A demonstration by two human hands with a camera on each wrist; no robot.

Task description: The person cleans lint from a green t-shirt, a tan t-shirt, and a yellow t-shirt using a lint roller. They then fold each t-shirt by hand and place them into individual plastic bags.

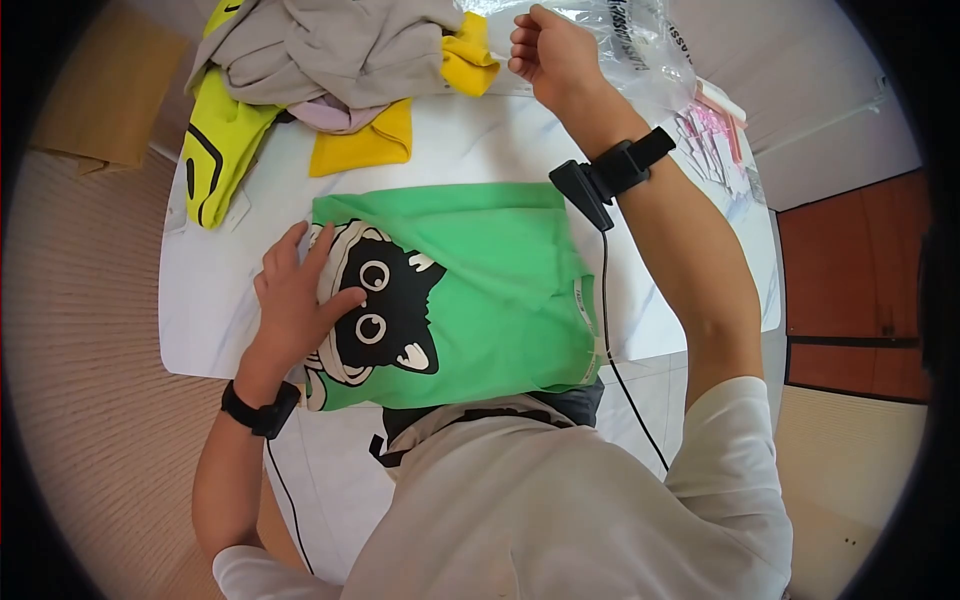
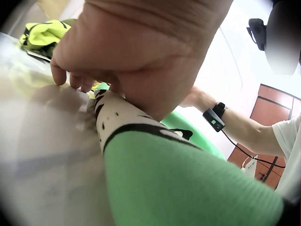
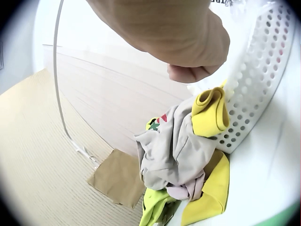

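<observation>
A green shirt (image 1: 505, 330) with a black cat print lies folded on the white table, its collar toward the right side. My left hand (image 1: 292, 300) rests over the shirt's left edge, fingers spread and thumb across the cat print. In the left wrist view, that hand's fingertips reach past the layered green fabric (image 2: 155, 174) to the tabletop. My right hand (image 1: 560, 58) is raised over the table's far side, beside a clear plastic bag (image 1: 640, 60). Its fingers are curled in, with nothing visible in them.
A heap of grey clothing (image 1: 330, 50) with yellow cuffs lies at the far left, a neon yellow garment (image 1: 225, 145) beside it. A white perforated basket (image 3: 256, 80) stands behind. Pink and white tags (image 1: 712, 150) lie far right. Black cables (image 1: 625, 385) trail from both wrist cameras.
</observation>
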